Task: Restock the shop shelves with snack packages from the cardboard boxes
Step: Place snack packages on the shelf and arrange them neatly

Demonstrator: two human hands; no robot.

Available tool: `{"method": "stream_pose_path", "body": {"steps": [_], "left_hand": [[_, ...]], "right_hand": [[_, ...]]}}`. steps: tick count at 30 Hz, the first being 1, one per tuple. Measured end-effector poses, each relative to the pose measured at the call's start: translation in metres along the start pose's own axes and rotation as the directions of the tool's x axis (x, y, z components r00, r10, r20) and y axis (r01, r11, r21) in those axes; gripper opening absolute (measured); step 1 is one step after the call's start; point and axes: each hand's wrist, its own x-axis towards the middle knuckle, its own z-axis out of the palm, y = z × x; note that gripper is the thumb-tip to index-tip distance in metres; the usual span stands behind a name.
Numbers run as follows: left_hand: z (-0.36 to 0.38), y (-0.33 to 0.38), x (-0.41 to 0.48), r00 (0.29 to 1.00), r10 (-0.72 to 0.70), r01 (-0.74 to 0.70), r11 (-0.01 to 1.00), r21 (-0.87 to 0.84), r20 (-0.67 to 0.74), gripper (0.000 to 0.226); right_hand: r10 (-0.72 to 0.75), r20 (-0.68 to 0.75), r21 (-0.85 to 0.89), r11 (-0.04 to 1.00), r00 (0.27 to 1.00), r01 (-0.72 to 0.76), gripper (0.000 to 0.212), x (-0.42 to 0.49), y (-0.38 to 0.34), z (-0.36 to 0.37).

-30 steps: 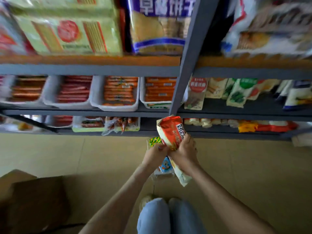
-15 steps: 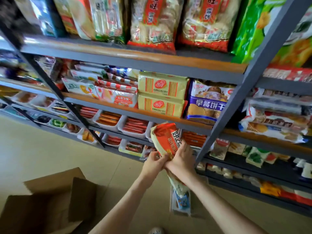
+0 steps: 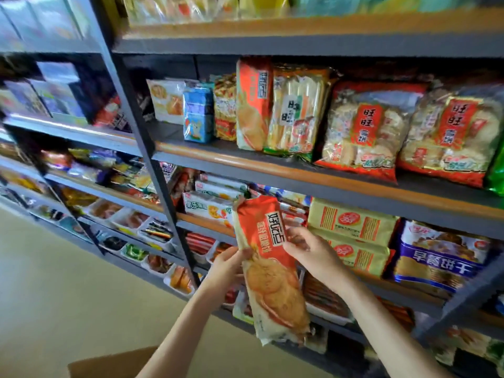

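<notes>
My left hand and right hand both grip the orange cracker packet, fingers curled round it, before the shelves.

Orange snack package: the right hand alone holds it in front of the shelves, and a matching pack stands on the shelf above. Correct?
Not alone. In the head view the left hand holds the orange snack package too, opposite the right hand. The matching pack does stand on the shelf above.
</notes>
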Motion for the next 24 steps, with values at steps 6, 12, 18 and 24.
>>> {"method": "stream_pose_path", "body": {"steps": [6, 12, 18, 24], "left_hand": [[-0.051, 0.075, 0.025, 0.995, 0.096, -0.095, 0.993, 0.07, -0.009, 0.03], [-0.058, 0.144, 0.067, 0.994, 0.078, -0.074, 0.996, 0.045, -0.082, 0.048], [-0.057, 0.199, 0.108, 0.986, 0.092, -0.076, 0.99, 0.119, -0.14, 0.078], [-0.072, 0.248, 0.141, 0.988, 0.149, -0.138, 0.969, 0.203, -0.037, 0.077]], "right_hand": [[-0.145, -0.043, 0.023, 0.989, 0.988, 0.147, 0.03, 0.036, -0.056, 0.024], [-0.176, -0.072, 0.119, 0.976, 0.982, 0.184, 0.021, 0.085, -0.094, 0.012], [-0.257, -0.097, 0.134, 0.954, 0.961, 0.269, 0.025, 0.137, -0.122, -0.005], [-0.256, -0.172, 0.149, 0.948, 0.951, 0.282, 0.045, 0.187, -0.149, -0.014]]}}
